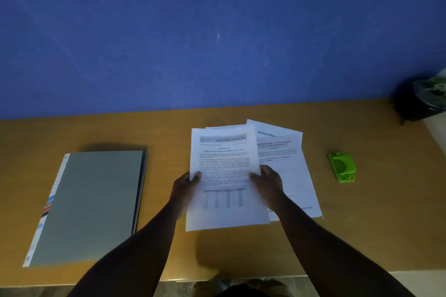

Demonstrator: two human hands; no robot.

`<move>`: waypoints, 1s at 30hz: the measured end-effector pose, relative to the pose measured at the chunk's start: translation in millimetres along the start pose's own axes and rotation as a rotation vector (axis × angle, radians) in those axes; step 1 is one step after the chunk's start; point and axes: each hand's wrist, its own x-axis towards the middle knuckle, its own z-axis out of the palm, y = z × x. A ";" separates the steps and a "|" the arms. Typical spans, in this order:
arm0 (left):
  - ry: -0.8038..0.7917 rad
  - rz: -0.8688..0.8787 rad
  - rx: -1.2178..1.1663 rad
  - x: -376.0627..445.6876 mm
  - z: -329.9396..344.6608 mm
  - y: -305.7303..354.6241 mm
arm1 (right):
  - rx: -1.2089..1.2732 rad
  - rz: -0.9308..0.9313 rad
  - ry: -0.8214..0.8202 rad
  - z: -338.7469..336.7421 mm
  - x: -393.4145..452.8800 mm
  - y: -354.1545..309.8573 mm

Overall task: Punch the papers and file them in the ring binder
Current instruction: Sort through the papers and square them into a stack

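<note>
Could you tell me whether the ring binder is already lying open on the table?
No, the ring binder lies closed on the table, its grey cover facing up, left of the papers.

Matt white papers [226, 176], smooth wood-look table [362, 212], green plastic punch [342, 166]

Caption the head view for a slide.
Both hands hold a printed sheet between closed binder and green punch.
</note>
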 end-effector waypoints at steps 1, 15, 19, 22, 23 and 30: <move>0.018 -0.034 -0.012 4.4 4.9 -0.1 | 0.005 -0.003 0.016 -6.4 1.7 -0.7; 0.033 0.013 0.324 16.1 108.7 10.9 | 0.178 0.014 0.354 -97.3 34.4 16.4; -0.004 0.049 0.385 14.5 126.2 11.1 | 0.152 0.035 0.430 -120.4 43.4 22.0; -0.022 0.104 0.483 11.5 137.4 10.6 | 0.178 0.064 0.470 -133.7 48.9 28.6; -0.015 0.124 0.525 10.2 141.7 10.4 | 0.186 0.076 0.475 -137.2 50.3 30.4; 0.150 0.233 0.811 -1.4 182.1 1.4 | 0.243 0.117 0.475 -149.0 52.3 40.6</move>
